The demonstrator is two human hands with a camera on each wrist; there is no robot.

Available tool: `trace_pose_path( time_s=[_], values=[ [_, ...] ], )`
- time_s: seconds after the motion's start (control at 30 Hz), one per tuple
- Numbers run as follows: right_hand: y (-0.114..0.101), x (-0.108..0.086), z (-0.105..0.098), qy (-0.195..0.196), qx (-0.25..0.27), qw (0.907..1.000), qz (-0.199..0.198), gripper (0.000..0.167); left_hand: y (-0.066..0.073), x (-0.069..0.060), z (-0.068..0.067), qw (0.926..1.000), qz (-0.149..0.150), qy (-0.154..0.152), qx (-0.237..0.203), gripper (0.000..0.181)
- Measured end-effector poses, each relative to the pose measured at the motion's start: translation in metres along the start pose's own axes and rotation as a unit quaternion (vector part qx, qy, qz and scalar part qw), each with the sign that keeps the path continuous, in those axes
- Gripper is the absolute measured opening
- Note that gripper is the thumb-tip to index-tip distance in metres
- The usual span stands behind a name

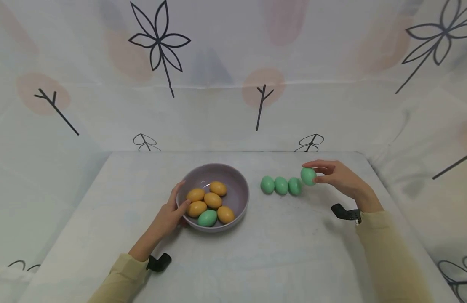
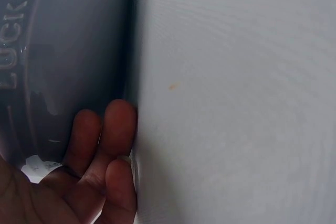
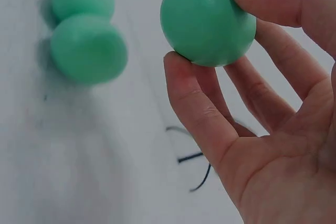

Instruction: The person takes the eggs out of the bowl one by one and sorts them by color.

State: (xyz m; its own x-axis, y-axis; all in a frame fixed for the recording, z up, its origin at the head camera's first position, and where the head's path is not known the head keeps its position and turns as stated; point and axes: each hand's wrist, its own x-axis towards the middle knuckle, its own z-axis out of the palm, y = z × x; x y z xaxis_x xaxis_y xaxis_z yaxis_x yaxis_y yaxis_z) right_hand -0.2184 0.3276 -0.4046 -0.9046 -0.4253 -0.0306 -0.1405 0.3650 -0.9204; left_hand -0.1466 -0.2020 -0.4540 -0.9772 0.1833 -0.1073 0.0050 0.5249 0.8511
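My left hand [image 1: 166, 216] grips the left side of a purple-grey bowl [image 1: 238, 189], thumb at the rim. In the left wrist view its fingers [image 2: 119, 129] lie against the bowl's outer wall [image 2: 79, 40], low by the table. Inside the bowl lie several orange eggs [image 1: 212, 200] and one green egg [image 1: 207, 218]. Right of the bowl, my right hand [image 1: 341, 181] pinches another green egg [image 3: 207, 19] between thumb and fingertips, raised above the table. Just left of that hand, three green eggs [image 1: 281, 185] stand in a row, close together.
The white table [image 1: 256, 269] carries the bowl and the row of eggs. A patterned cloth [image 1: 218, 113] rises behind it and at both sides. Each wrist wears a black camera mount [image 1: 159, 262].
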Motion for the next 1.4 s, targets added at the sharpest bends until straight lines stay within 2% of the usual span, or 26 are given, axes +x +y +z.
trace_pose_path(
  time_s=[0.2,0.53,1.07,1.4],
  values=[
    [0.022,-0.01,-0.006,0.017,-0.004,0.999,0.041,0.05,0.0,-0.001,0.0,1.0,0.002,0.003,0.002,0.065],
    [0.043,-0.01,0.003,0.036,-0.007,0.9963,0.078,0.052,-0.001,0.0,0.002,0.9999,0.009,0.01,-0.007,0.063],
    [0.045,-0.008,0.013,0.057,-0.058,0.9914,0.103,0.057,-0.004,0.0,0.005,0.9998,0.015,0.01,-0.005,0.065],
    [0.044,-0.008,0.012,0.048,-0.067,0.9916,0.1,0.062,-0.002,-0.002,0.005,0.9998,0.013,0.016,-0.007,0.064]
  ],
)
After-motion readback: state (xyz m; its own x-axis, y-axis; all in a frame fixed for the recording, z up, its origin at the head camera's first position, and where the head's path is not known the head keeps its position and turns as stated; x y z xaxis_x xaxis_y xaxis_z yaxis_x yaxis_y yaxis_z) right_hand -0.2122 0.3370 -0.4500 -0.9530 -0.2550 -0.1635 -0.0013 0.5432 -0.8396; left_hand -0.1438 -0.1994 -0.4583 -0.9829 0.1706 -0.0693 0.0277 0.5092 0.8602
